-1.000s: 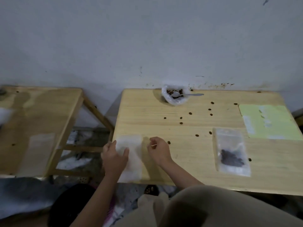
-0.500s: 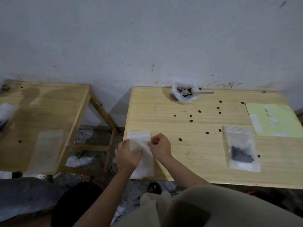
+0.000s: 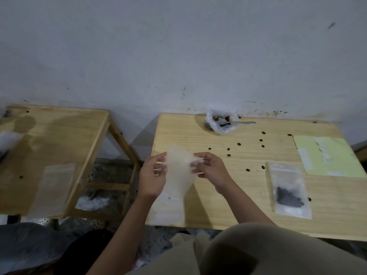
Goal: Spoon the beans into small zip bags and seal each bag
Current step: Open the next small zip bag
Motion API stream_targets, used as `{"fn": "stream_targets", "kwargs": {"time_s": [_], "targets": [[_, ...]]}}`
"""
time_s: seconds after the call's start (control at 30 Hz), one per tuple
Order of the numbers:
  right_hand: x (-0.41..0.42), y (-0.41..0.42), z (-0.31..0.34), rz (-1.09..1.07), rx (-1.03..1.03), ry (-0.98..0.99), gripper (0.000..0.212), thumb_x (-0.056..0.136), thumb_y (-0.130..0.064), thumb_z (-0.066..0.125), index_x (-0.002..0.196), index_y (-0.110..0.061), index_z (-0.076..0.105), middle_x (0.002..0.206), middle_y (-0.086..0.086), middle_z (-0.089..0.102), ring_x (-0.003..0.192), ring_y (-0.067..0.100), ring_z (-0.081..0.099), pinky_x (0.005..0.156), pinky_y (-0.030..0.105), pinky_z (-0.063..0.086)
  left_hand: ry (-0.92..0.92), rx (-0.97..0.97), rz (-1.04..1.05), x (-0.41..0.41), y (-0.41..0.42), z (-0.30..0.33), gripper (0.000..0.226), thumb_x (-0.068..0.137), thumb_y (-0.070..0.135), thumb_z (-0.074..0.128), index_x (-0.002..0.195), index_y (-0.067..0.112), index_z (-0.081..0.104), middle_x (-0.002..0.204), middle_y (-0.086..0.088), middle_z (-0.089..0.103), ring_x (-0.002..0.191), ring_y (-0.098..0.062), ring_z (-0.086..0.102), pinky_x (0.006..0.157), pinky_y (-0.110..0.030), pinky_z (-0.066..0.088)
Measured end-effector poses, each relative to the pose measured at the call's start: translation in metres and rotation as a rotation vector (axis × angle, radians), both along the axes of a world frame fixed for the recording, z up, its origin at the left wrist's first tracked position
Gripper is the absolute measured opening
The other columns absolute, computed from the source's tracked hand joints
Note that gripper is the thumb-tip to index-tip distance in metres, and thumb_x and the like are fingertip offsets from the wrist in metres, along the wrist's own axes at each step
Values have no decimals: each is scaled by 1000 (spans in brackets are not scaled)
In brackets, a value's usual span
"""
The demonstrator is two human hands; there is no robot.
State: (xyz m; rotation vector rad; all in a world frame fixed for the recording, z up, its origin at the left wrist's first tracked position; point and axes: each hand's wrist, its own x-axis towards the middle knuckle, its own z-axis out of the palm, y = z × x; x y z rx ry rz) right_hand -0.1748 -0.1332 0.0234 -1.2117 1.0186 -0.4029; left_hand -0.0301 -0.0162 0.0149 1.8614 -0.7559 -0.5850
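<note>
An empty clear zip bag (image 3: 179, 171) is held up over the near left corner of the right wooden table (image 3: 248, 195). My left hand (image 3: 154, 175) pinches its left top edge and my right hand (image 3: 210, 168) pinches its right top edge. At the table's far edge sits a crumpled plastic bag of beans (image 3: 219, 124) with a metal spoon (image 3: 241, 122) lying in it, handle to the right. A zip bag with dark beans in it (image 3: 288, 190) lies flat on the right. Several loose beans (image 3: 239, 144) are scattered across the tabletop.
A light green sheet (image 3: 325, 157) lies at the table's right edge. A second wooden table (image 3: 49, 147) stands to the left with an empty zip bag (image 3: 52, 189) on it. Between the tables is a gap with floor clutter. A grey wall runs behind.
Both hands lifted the empty zip bag off the table's near left corner and raised it, now holding it by its top edge. The camera view shifted slightly.
</note>
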Motion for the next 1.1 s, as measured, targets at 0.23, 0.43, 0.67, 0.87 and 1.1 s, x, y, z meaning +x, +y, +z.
{"fn": "stream_targets", "kwargs": {"time_s": [0.23,0.43,0.67,0.87,1.1], "targets": [[-27,-34,34,90,-165,10,11,83,-5,67,72,-7,68,68,5,73,70,25,71,67,34,54,-234,-50,-117,-15,-30,31,45,84,-2,62,120,25,60,114,8,49,102,22,42,85,4,31],[-44,-53,45,-52,-227,-50,13,78,-5,74,66,-4,68,72,12,70,67,19,61,63,30,47,-59,-188,-17,-59,-69,59,21,82,16,72,98,22,61,104,4,63,90,3,61,77,-8,45],[-68,-82,53,-8,-217,-104,15,71,3,77,62,1,65,81,18,72,75,23,68,74,34,55,68,-205,59,-103,-113,77,16,79,11,74,79,11,58,76,6,63,61,-8,64,60,-21,50],[-84,-97,54,5,-171,-107,12,70,1,78,66,3,67,81,16,73,73,18,69,68,28,54,62,-146,108,-117,-134,75,16,76,-3,67,76,12,63,71,7,67,64,-9,66,60,-20,52],[-96,-110,57,-11,-146,-64,15,75,-2,76,65,2,65,61,8,66,49,7,57,49,17,43,119,-96,218,-132,-148,75,8,75,6,74,80,11,71,78,7,71,64,-3,67,59,-13,50]]}}
